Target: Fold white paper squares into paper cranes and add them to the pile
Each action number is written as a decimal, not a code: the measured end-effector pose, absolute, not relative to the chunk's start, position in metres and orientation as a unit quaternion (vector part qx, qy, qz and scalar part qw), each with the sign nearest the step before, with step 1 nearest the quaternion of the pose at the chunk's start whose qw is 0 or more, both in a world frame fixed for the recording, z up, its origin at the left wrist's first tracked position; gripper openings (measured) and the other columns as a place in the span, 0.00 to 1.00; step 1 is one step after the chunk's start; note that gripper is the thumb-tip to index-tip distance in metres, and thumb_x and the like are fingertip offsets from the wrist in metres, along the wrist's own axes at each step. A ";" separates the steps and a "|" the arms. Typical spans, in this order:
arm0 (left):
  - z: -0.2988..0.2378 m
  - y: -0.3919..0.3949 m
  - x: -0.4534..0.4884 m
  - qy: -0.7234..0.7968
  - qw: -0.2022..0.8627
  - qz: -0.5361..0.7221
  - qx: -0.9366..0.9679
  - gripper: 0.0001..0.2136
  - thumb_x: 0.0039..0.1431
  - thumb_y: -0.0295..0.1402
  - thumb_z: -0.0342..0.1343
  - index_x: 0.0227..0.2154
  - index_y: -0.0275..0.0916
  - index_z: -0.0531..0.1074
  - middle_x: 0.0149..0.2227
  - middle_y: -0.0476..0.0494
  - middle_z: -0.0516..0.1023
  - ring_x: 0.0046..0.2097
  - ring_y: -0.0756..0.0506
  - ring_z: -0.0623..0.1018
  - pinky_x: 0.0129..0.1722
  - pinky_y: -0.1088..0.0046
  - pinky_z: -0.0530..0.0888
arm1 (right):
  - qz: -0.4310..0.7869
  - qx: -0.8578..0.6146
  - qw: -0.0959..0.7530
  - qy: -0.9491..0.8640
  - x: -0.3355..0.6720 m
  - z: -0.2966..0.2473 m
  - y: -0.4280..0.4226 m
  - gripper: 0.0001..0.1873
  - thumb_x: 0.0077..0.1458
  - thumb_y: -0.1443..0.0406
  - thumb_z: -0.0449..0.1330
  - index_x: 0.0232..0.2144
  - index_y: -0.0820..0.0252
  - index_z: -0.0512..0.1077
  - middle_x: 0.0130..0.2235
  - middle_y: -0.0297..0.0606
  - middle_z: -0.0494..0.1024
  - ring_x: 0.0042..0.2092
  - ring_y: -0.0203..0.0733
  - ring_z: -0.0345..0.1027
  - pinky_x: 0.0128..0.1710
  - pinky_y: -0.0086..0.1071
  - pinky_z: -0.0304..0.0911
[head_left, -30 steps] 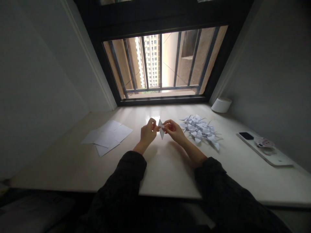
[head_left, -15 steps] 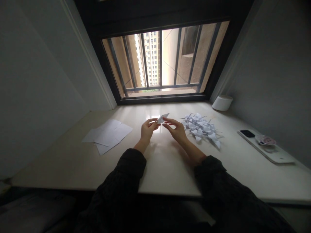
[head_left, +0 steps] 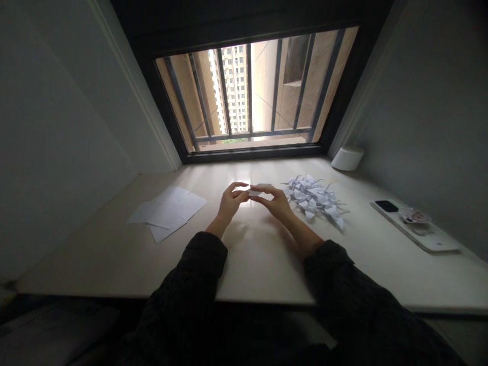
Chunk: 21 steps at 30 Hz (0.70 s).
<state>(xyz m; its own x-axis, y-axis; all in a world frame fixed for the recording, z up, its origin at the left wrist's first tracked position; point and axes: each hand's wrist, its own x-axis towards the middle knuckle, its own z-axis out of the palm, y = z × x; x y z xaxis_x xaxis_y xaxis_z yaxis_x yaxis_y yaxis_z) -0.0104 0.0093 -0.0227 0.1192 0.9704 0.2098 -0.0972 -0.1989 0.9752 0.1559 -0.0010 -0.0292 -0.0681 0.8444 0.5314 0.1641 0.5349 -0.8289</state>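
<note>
A small folded piece of white paper (head_left: pixel 260 189) is held up over the middle of the pale sill, between my two hands. My left hand (head_left: pixel 231 199) pinches its left end between thumb and fingers. From the other side, my right hand (head_left: pixel 277 201) grips it with thumb and forefinger, covering part of it. The exact folds are too small to make out. Just right of my right hand lies a heap of folded paper cranes (head_left: pixel 313 197). Several loose sheets of white paper (head_left: pixel 171 208) overlap to the left of my left hand.
A white phone (head_left: pixel 415 229) with a round grip on its back lies at the right. Near the window corner stands a white cylindrical object (head_left: pixel 347 158). The barred window (head_left: pixel 247 96) closes off the far side, and walls flank the sill (head_left: pixel 263 269).
The folded paper has turned from slanting upward to nearly level. My fingers have shifted along it, and the hands are slightly closer together. The whole view has tilted a little.
</note>
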 end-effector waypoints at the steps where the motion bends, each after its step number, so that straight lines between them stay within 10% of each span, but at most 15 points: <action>1: -0.022 0.009 -0.010 0.385 0.494 0.535 0.567 0.18 0.46 0.39 0.65 0.40 0.38 0.73 0.28 0.45 0.80 0.33 0.47 0.79 0.39 0.68 0.75 | 0.308 -0.383 0.571 -0.657 0.156 -0.030 0.000 0.17 0.45 0.56 0.67 0.40 0.46 0.78 0.44 0.35 0.80 0.49 0.49 0.71 0.50 0.44 0.61; 21: -0.024 0.011 -0.008 0.354 0.461 0.574 0.577 0.11 0.43 0.37 0.67 0.31 0.38 0.79 0.31 0.43 0.82 0.34 0.46 0.80 0.38 0.68 0.75 | 0.437 -0.353 0.631 -0.536 0.151 -0.031 0.004 0.12 0.37 0.58 0.71 0.28 0.53 0.80 0.34 0.36 0.82 0.39 0.46 0.76 0.43 0.39 0.70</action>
